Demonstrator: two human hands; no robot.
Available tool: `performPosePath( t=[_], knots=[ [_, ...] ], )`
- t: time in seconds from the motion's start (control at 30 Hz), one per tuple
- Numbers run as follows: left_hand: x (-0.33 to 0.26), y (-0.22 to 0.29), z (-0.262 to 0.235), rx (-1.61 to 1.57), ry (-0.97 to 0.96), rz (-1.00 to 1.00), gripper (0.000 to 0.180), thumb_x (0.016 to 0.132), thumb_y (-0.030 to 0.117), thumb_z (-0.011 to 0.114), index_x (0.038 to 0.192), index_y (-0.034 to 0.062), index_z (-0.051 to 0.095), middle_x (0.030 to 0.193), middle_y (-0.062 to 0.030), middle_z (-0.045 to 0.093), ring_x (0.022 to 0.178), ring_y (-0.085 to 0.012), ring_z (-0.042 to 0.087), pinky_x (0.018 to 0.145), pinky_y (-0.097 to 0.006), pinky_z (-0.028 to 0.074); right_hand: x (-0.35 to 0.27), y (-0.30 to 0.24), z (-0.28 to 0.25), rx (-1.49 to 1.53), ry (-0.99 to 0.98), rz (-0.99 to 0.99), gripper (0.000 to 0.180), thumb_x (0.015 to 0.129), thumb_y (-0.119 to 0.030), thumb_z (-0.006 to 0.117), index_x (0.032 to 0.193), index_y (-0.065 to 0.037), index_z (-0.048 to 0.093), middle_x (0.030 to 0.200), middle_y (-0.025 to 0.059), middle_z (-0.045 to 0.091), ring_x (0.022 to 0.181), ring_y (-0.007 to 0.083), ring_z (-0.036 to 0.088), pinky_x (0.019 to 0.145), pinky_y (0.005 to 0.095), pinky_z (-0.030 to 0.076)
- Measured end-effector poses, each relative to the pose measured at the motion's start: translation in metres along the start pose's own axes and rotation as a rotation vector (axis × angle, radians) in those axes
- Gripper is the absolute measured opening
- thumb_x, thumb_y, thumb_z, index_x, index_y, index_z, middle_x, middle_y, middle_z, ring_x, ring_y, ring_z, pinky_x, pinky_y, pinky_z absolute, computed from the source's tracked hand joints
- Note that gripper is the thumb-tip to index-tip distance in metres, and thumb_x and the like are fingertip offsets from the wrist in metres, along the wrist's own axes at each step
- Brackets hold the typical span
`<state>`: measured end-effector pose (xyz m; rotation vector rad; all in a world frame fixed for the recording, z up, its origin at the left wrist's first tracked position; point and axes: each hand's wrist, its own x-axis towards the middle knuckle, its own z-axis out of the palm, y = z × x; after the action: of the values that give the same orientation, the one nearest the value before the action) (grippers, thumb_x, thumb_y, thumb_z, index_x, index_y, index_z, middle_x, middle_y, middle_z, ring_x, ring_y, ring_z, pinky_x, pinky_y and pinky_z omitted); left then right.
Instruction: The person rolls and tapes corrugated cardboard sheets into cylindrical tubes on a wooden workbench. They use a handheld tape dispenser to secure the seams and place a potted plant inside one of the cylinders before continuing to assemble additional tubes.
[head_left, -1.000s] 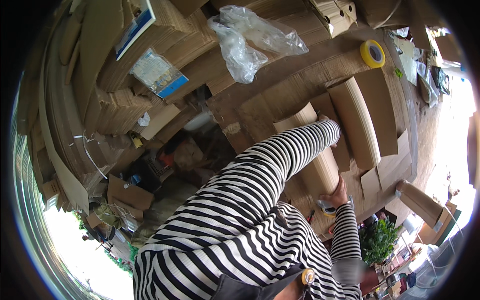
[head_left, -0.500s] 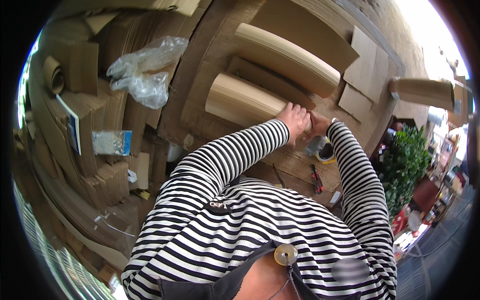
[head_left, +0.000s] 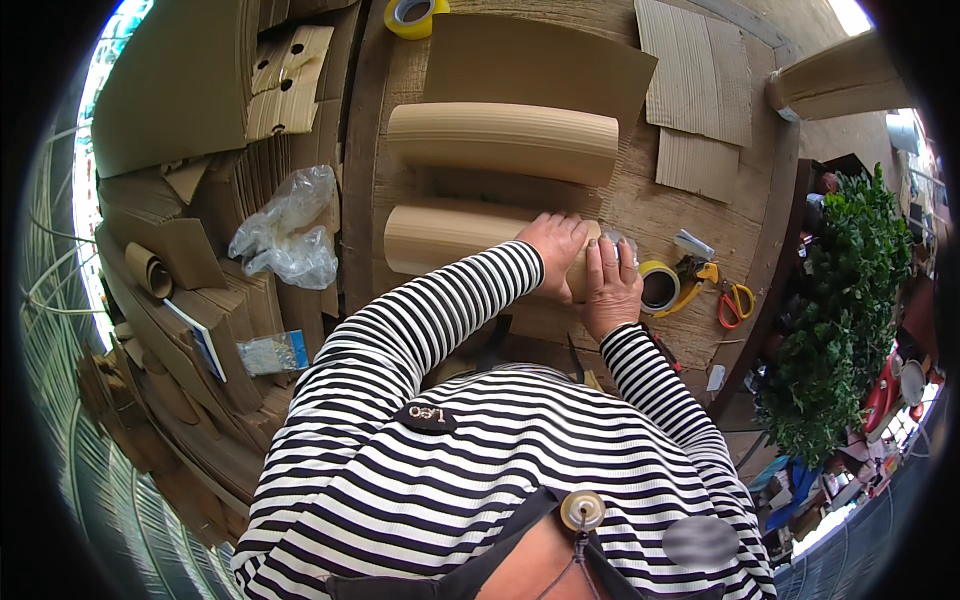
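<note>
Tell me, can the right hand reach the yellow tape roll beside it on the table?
Probably yes. The right hand lies on the cardboard roll, and the yellow tape roll sits just to its right on the wooden table, with nothing between them.

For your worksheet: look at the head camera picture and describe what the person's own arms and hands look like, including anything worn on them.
Both arms are covered by long sleeves with narrow black and white stripes that run around the arm, ending at the wrists. The left hand and right hand are bare: no gloves, and no rings or watch that I can make out. The sleeves belong to a matching striped top.
</note>
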<state>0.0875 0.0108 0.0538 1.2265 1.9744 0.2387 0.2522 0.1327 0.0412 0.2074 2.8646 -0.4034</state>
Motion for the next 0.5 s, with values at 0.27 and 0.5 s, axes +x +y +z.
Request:
performPosePath(
  t=[0.27, 0.5],
  knots=[
    [0.021, -0.004, -0.016, -0.047, -0.137, 0.008, 0.108, 0.057, 0.049, 0.095, 0.14, -0.0021, 0.049, 0.142, -0.0245, 0.057, 0.13, -0.039, 0.057, 0.111, -0.047, 0.045, 0.006, 0.002, -0.001, 0.068, 0.114, -0.027, 0.098, 0.064, -0.037, 0.086, 0.149, -0.016, 0.043, 0.151, 0.0074, 0.045, 0.143, 0.0365, 0.04, 0.094, 0.0496, 0.047],
    [0.043, -0.02, -0.031, -0.082, -0.322, -0.021, 0.125, 0.056, 0.059, 0.093, 0.151, -0.0044, 0.041, 0.129, -0.0276, 0.066, 0.12, -0.04, 0.064, 0.103, -0.045, 0.052, 0.028, 0.005, -0.017, 0.073, -0.109, 0.048, 0.11, 0.06, -0.038, 0.093, 0.154, -0.015, 0.041, 0.159, 0.0075, 0.037, 0.149, 0.0335, 0.031, 0.113, 0.047, 0.044]
  ],
)
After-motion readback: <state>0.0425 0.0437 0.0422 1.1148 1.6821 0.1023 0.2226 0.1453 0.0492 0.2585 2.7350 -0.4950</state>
